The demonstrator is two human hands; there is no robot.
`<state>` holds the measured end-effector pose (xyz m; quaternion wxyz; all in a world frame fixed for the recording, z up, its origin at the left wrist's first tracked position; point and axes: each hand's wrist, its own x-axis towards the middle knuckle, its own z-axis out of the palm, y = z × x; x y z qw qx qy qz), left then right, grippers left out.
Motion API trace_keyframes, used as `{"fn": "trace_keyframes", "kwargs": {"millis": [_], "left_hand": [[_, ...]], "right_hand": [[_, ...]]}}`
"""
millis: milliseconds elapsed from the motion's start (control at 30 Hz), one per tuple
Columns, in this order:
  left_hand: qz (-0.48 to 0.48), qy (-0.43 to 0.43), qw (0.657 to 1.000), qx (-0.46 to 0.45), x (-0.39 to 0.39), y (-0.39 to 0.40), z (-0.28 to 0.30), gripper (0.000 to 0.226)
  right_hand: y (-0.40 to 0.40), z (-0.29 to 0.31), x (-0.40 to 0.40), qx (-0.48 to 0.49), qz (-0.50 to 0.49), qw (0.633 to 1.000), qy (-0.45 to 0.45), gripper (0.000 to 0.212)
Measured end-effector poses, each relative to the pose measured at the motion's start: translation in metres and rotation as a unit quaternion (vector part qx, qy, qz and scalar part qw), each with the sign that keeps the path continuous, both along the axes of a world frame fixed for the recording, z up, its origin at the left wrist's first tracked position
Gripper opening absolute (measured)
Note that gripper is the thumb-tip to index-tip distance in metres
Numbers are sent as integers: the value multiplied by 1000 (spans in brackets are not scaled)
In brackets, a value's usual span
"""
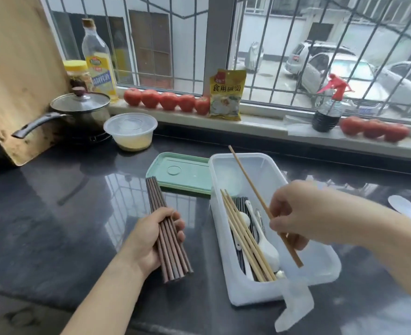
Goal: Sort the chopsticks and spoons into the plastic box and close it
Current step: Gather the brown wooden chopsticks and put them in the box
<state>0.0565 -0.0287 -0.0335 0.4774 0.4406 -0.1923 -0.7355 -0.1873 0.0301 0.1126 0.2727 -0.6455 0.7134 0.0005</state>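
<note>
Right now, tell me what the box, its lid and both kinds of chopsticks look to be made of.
Plastic box: translucent, milky plastic; contents show through its walls.
Green lid: opaque matte plastic, with a moulded ring.
Dark chopsticks in the left hand: smooth brown, perhaps lacquered wood or composite.
Pale chopstick in the right hand: probably raw bamboo or wood, tan and unglossy.

Bright daylight from the window at top; glare across the dark countertop; wide-angle bending and softness toward edges.

You can't see: dark utensils under the bamboo chopsticks | white spatula cut by right edge | wooden board cut at left edge
</note>
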Motion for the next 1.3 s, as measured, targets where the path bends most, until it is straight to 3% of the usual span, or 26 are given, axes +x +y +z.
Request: {"fn": "trace_keyframes", "kwargs": {"millis": [167,400,500,600,700,767,933,1067,1200,1300], "left_hand": [[-2,-16,995,-96,-11,10,-18,12],[11,-18,993,-119,-10,18,-16,15],[22,-31,993,-116,-11,18,-17,19],[36,-5,992,-122,-11,16,-18,16],[27,53,990,-126,-8,15,-17,9],[30,72,989,-126,-6,14,-18,12],[22,110,984,-137,-3,18,-13,11],[-53,107,977,-179,-1,21,-15,10],[-101,132,966,-200,2,21,-18,43],[-114,131,962,-212,1,22,-16,42]], "right_hand": [[-7,-30,9,53,81,981,169,14],[-14,-46,24,103,149,951,251,14],[-15,-39,20,94,118,971,188,24],[-22,-21,18,-16,48,997,56,22],[-33,-7,32,-171,34,985,-12,20],[-39,-8,48,-187,63,980,-36,20],[-58,-26,88,-201,120,972,26,31],[-65,-31,110,-180,161,969,58,40],[-72,-41,113,-171,108,979,20,32],[-71,-40,113,-151,127,980,38,41]]}}
